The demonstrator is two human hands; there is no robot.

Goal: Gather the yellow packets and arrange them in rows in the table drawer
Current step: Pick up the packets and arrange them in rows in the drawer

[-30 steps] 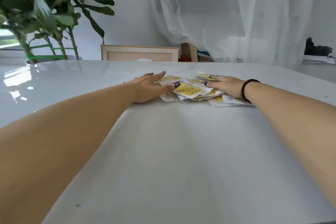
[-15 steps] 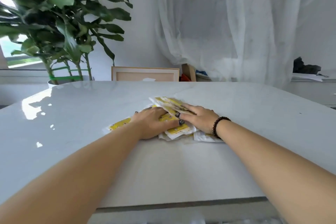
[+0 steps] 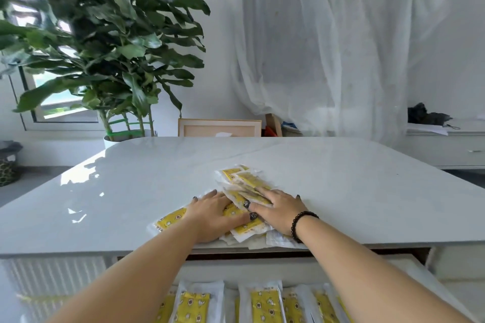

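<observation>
A loose pile of yellow packets (image 3: pixel 237 177) in clear wrappers lies on the white table (image 3: pixel 354 191), close to its near edge. My left hand (image 3: pixel 214 215) lies flat on the left of the pile, fingers spread, and one packet (image 3: pixel 170 220) sticks out from under it. My right hand (image 3: pixel 279 208), with a dark bead bracelet at the wrist, lies flat on the right of the pile. Neither hand grips a packet. Below the table edge the drawer (image 3: pixel 430 276) stands pulled out, with a row of yellow packets (image 3: pixel 265 304) lying side by side inside.
A large potted plant (image 3: pixel 105 42) stands behind the table's far left corner. A wooden frame (image 3: pixel 219 127) leans behind the far edge, with sheer curtains (image 3: pixel 328 47) beyond. A low white cabinet (image 3: pixel 446 147) is at the right.
Both hands have slid the pile toward me, up to the table's near edge. The view has pulled back, so the open drawer with its row of packets now shows below.
</observation>
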